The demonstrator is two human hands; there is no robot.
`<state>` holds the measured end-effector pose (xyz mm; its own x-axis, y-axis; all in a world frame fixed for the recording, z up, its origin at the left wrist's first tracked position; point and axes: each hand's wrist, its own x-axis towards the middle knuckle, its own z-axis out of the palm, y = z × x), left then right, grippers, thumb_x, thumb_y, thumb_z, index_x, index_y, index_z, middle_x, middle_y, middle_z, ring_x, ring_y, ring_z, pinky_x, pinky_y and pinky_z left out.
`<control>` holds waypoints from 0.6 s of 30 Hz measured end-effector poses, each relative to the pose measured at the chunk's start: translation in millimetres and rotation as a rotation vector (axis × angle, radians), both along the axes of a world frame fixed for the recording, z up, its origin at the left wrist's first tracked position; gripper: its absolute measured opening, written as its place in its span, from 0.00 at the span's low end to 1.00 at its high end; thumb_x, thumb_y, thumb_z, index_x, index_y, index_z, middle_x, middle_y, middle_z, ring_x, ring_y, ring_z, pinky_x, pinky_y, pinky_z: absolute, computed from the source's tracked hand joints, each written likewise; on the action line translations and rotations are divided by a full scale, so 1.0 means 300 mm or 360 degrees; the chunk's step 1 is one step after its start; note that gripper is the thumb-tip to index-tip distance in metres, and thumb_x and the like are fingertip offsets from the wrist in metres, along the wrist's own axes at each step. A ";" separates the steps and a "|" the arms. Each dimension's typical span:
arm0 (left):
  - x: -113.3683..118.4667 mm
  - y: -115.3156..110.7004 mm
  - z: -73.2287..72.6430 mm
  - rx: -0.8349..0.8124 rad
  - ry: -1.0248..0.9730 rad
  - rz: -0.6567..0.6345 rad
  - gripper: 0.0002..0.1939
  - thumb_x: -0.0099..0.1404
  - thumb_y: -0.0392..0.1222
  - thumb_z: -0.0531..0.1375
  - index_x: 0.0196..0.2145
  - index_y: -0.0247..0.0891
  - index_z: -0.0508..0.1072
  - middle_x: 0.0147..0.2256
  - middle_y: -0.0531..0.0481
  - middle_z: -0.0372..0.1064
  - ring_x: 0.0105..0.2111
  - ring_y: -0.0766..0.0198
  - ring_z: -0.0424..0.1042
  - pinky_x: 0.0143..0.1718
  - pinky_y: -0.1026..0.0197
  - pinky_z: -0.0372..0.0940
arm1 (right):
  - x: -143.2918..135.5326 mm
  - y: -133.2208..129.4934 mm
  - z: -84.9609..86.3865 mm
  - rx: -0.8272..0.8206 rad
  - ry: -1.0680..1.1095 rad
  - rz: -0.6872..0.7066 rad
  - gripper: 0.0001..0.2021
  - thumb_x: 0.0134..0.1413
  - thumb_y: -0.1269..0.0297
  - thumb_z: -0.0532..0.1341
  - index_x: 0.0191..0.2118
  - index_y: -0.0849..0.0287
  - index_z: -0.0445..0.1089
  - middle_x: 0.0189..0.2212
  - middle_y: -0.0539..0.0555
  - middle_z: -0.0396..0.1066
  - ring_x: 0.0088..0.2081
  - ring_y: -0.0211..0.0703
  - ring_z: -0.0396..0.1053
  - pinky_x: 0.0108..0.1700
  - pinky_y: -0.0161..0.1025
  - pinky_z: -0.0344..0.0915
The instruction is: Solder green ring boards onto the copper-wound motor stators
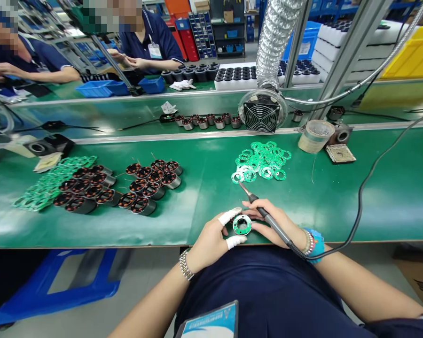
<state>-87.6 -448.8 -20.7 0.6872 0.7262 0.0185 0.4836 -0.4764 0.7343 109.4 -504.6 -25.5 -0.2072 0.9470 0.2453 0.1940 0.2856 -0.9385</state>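
At the front edge of the bench, my left hand (209, 240), white covers on its thumb and a finger, is closed round a motor stator. A green ring-shaped circuit board (242, 231) lies on top of that stator and hides most of it. My right hand (281, 222) grips a soldering iron (272, 222), its tip pointing up and left, away from the board. Fingers of the right hand also rest against the stator's right side. Beyond the tip lies a pile of loose green ring boards (259, 158).
Wound stators (141, 205) stand in groups on the left, beside green board panels (44, 188). A fume fan (261, 116) hangs at the back. A solder spool (315, 136) and tip sponge (340, 154) sit right. The iron's cable (360, 206) loops rightward. Two people work opposite.
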 end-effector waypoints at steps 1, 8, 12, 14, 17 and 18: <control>0.003 -0.001 -0.001 0.0011 0.0016 0.0005 0.32 0.53 0.45 0.64 0.54 0.39 0.62 0.35 0.48 0.70 0.21 0.69 0.63 0.25 0.64 0.64 | 0.000 0.001 -0.001 -0.0035 0.0044 0.0017 0.20 0.54 0.72 0.59 0.50 0.54 0.53 0.51 0.58 0.66 0.52 0.44 0.66 0.53 0.45 0.64; 0.008 -0.010 -0.007 -0.0059 0.0017 0.0073 0.28 0.53 0.46 0.64 0.51 0.38 0.64 0.37 0.47 0.71 0.21 0.69 0.64 0.25 0.64 0.65 | -0.004 -0.006 -0.022 -0.0158 0.0279 0.0106 0.22 0.52 0.73 0.60 0.50 0.54 0.52 0.54 0.59 0.61 0.53 0.44 0.64 0.54 0.47 0.63; 0.010 -0.010 -0.009 -0.0054 -0.0003 0.0075 0.26 0.53 0.46 0.64 0.49 0.38 0.65 0.38 0.46 0.71 0.20 0.70 0.65 0.25 0.64 0.66 | -0.008 -0.010 -0.019 -0.0163 0.0278 0.0107 0.22 0.53 0.73 0.60 0.51 0.54 0.51 0.55 0.59 0.59 0.54 0.44 0.63 0.55 0.48 0.62; 0.010 -0.010 -0.010 -0.0038 -0.0019 0.0077 0.26 0.53 0.46 0.64 0.49 0.38 0.65 0.40 0.46 0.71 0.20 0.70 0.64 0.25 0.64 0.66 | -0.007 -0.009 -0.015 -0.0189 0.0344 0.0134 0.22 0.53 0.72 0.60 0.51 0.54 0.51 0.55 0.59 0.58 0.55 0.44 0.62 0.56 0.48 0.62; 0.010 -0.011 -0.013 -0.0013 -0.0048 0.0091 0.25 0.52 0.45 0.65 0.47 0.39 0.66 0.42 0.45 0.71 0.20 0.70 0.64 0.25 0.63 0.66 | -0.007 -0.006 -0.009 -0.0235 0.0448 0.0160 0.22 0.54 0.69 0.60 0.51 0.54 0.50 0.56 0.59 0.57 0.55 0.43 0.62 0.56 0.47 0.62; 0.011 -0.011 -0.014 -0.0007 -0.0056 0.0097 0.25 0.52 0.45 0.65 0.47 0.39 0.66 0.43 0.44 0.70 0.20 0.70 0.64 0.25 0.63 0.67 | -0.007 -0.006 -0.008 -0.0244 0.0472 0.0164 0.22 0.54 0.68 0.60 0.51 0.54 0.50 0.56 0.60 0.57 0.55 0.43 0.62 0.56 0.46 0.62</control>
